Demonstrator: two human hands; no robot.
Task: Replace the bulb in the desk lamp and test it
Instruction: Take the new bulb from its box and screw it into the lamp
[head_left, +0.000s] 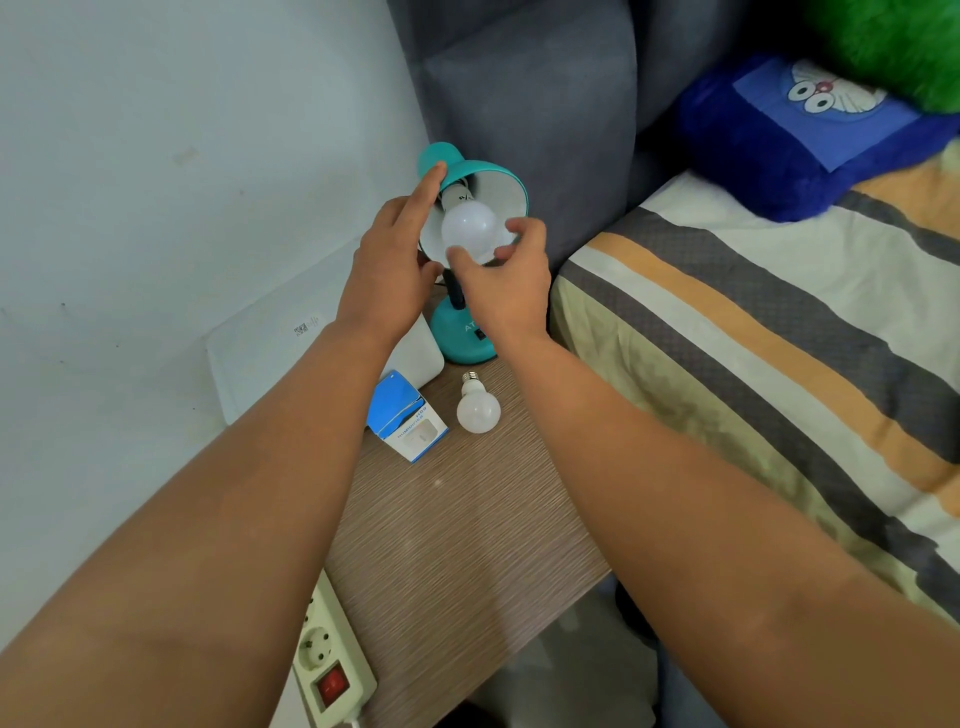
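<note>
Bulb (470, 228) sits in the teal lamp shade (511, 189) at frame centre; left hand (387, 275) clasps the shade, right hand (506, 296) fingertips pinch the bulb, apparently mid-twist; next, keep turning gently.

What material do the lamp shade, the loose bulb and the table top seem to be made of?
Lamp shade: probably painted metal, though plastic is possible; smooth glossy teal outside, white inside. Loose bulb: frosted white plastic or glass dome, with a threaded metal base that shines silver. Table top: looks like wood-grain laminate, matte, with fine brown streaks.
</note>
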